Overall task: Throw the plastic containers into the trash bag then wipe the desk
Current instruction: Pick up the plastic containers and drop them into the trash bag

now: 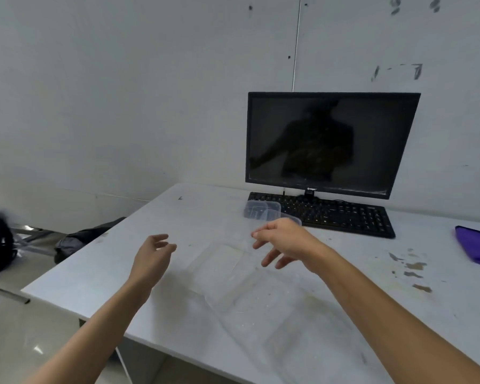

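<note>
Clear plastic containers [262, 210] sit on the white desk [161, 217] just in front of the keyboard's left end. One is partly hidden behind my right hand. A transparent plastic bag [233, 275] lies flat on the desk in front of me and is hard to make out. My right hand [284, 242] hovers over the bag's far edge, just short of the containers, fingers spread and holding nothing. My left hand [152, 254] floats to the left of the bag, fingers loosely apart and empty.
A black monitor [331, 142] and black keyboard [344, 214] stand at the back of the desk. A purple cloth [475, 245] lies at the right edge. Brown stains [414, 268] mark the desk's right side. Dark bags [75, 241] sit on the floor to the left.
</note>
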A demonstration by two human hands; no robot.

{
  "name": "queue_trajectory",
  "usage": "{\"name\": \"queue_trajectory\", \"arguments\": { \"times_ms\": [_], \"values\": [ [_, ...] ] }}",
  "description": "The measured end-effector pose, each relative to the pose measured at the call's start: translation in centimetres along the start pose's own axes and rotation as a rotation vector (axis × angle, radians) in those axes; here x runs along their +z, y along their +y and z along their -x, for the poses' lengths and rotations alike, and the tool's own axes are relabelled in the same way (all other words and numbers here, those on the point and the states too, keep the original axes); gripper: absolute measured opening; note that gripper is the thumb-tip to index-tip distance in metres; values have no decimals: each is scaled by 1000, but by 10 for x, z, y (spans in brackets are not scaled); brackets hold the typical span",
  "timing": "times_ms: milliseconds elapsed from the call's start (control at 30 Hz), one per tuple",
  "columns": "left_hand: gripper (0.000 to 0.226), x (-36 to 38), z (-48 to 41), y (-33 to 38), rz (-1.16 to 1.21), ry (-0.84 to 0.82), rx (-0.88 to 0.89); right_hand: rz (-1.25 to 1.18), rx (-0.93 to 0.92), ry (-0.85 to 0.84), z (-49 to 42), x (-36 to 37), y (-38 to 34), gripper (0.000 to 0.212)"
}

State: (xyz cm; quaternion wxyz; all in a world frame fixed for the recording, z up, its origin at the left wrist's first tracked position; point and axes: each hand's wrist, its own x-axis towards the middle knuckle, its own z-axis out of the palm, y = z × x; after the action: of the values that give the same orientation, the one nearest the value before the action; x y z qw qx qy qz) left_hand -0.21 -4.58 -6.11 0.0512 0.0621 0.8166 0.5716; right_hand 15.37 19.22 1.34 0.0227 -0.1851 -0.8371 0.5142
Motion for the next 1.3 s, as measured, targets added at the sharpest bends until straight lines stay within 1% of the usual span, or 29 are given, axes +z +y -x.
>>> {"name": "queue_trajectory", "arguments": {
  "times_ms": [67,100,167,267,333,367,433,533,667,733,800,867,900,967,1033,1100,1200,1300],
  "values": [
    [41,3,-6,-9,-49,-74,-80,54,42,-41,-7,18,2,27],
    [37,4,-7,-12,-73,-121,-98,83,67,-52,-12,27,3,29],
    [30,5,-9,-15,-120,-202,-83,116,112,-62,-22,45,5,32],
    [27,3,-13,-16,-172,-282,-81,110,139,-55,-36,63,6,38],
    [31,1,-13,-14,-165,-295,-82,116,125,-26,-43,70,7,47],
    [35,1,-12,-13,-116,-285,-94,116,114,-6,-46,73,8,51],
    [41,1,-7,-9,74,-267,-135,95,81,23,-50,76,8,60],
    [41,6,0,-2,380,-274,-196,-26,16,49,-54,77,9,61],
    [42,29,4,1,650,-300,-228,-107,-44,93,-57,69,15,51],
    [37,41,4,1,715,-275,-195,-209,-35,112,-60,56,18,45],
    [32,50,2,-2,752,-231,-157,-273,-7,172,-66,36,24,36],
    [28,57,-1,-6,724,-185,-125,-191,68,274,-71,15,34,32],
    [27,60,-4,-9,701,-168,-108,-105,118,313,-74,6,40,36],
    [25,61,-9,-14,681,-150,-77,90,196,348,-79,-2,49,52],
    [26,62,-13,-16,671,-134,-67,311,204,367,-89,0,54,71],
    [31,65,-13,-17,611,-113,-47,504,212,398,-102,9,57,89],
    [35,69,-10,-21,557,-85,-1,653,243,418,-120,22,50,108],
    [34,66,-9,-22,562,-90,-1,709,319,395,-133,30,44,117]
  ]
}}
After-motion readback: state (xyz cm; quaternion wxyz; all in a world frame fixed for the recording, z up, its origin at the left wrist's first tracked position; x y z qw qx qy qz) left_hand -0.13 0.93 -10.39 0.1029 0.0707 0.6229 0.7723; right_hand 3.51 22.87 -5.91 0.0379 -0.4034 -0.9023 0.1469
